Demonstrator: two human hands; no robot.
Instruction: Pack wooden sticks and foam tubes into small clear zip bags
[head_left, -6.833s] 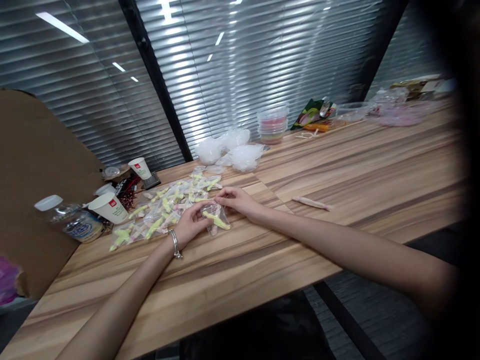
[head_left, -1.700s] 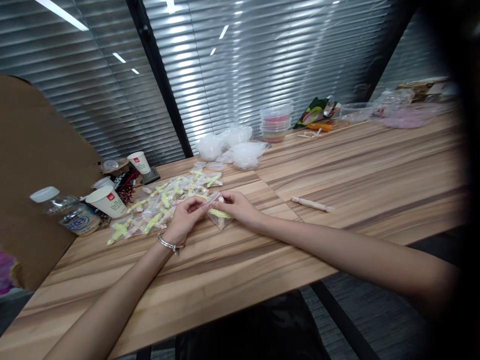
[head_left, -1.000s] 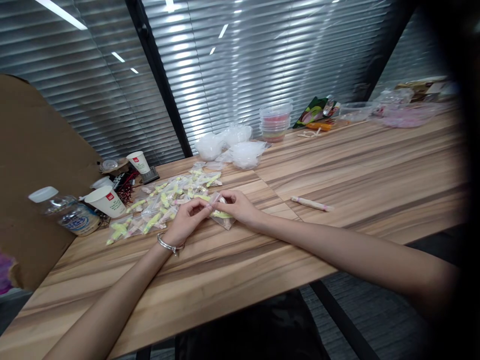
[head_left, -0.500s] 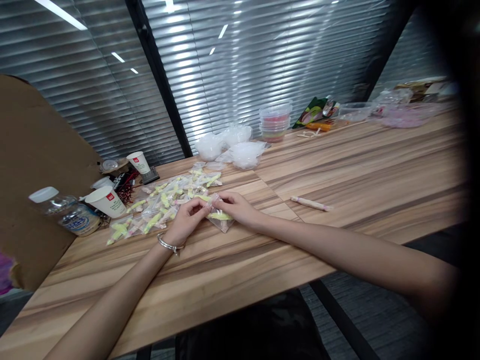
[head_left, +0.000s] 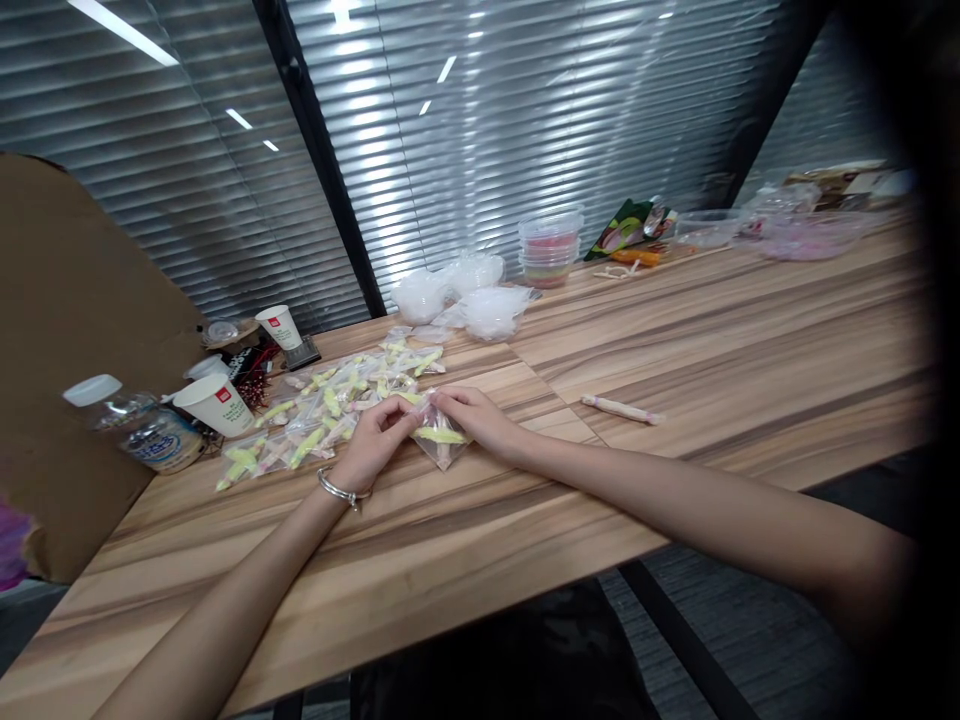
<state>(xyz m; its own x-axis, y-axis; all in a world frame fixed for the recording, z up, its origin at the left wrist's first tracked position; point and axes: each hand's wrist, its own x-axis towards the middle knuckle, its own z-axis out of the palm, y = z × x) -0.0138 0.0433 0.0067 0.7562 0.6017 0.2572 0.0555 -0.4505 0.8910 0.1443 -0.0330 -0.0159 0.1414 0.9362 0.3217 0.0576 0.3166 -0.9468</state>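
Note:
A small clear plastic bag (head_left: 441,440) with a yellow-green piece inside rests on the wooden table (head_left: 465,530) between my hands. My left hand (head_left: 373,440), with a silver bracelet at the wrist, pinches the bag's top edge at its left end. My right hand (head_left: 474,416) pinches the same edge at its right end. Both sets of fingers are closed on the bag. Behind my hands lies a spread of several similar filled bags (head_left: 330,405).
Two white paper cups (head_left: 216,402) and a water bottle (head_left: 139,428) stand at the left beside a brown cardboard sheet (head_left: 67,330). Crumpled clear plastic (head_left: 465,295) and stacked tubs (head_left: 547,248) sit at the back. A pale stick (head_left: 621,408) lies to the right.
Both hands stayed pinched on the bag's top edge. The bag has tilted so that its lower corner now points down towards me. My hands have shifted only slightly.

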